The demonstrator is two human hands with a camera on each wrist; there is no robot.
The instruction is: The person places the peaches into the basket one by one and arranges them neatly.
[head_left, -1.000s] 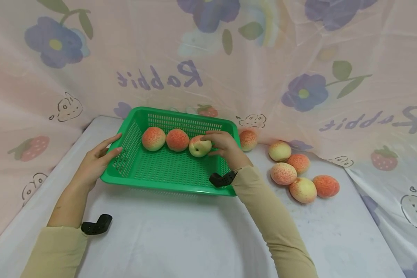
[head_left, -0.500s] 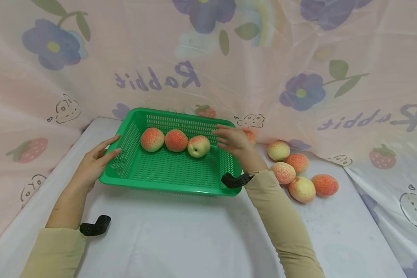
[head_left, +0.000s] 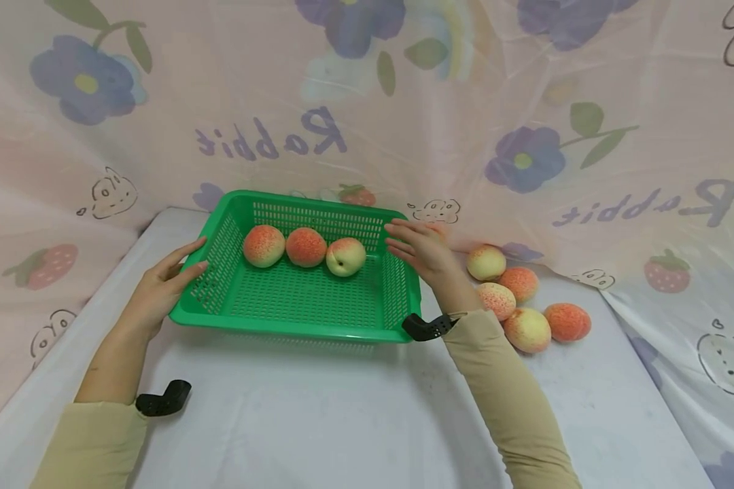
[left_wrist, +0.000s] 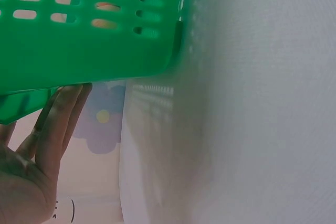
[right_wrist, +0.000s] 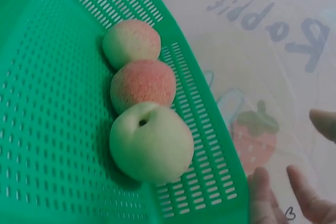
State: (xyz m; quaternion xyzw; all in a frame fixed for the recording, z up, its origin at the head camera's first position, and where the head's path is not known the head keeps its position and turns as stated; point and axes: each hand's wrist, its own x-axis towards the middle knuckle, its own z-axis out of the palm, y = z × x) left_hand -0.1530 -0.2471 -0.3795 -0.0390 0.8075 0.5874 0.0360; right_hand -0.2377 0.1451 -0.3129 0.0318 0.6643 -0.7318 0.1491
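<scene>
A green plastic basket point(head_left: 302, 329) with slotted walls stands on the white-covered table. Three peaches sit in a row along its back wall: a left peach point(head_left: 264, 246), a redder middle peach point(head_left: 306, 247) and a paler right peach point(head_left: 346, 257) whose stem hollow shows. My left hand point(head_left: 159, 288) holds the basket's left rim, thumb over the edge and fingers against the outer side, also seen in the left wrist view point(left_wrist: 47, 156). Above the right rim, my right hand point(head_left: 428, 255) has its fingers extended and spread, with nothing in them.
To the right of the basket lies a cluster of several peaches point(head_left: 527, 331) on the table point(head_left: 342, 414). Another peach point(head_left: 437, 231) is mostly hidden behind my right hand. A printed cloth point(head_left: 269, 81) hangs along the back.
My right hand has let go of the rightmost peach in the basket and moved right, out over the right rim. The left hand keeps its place on the basket.
</scene>
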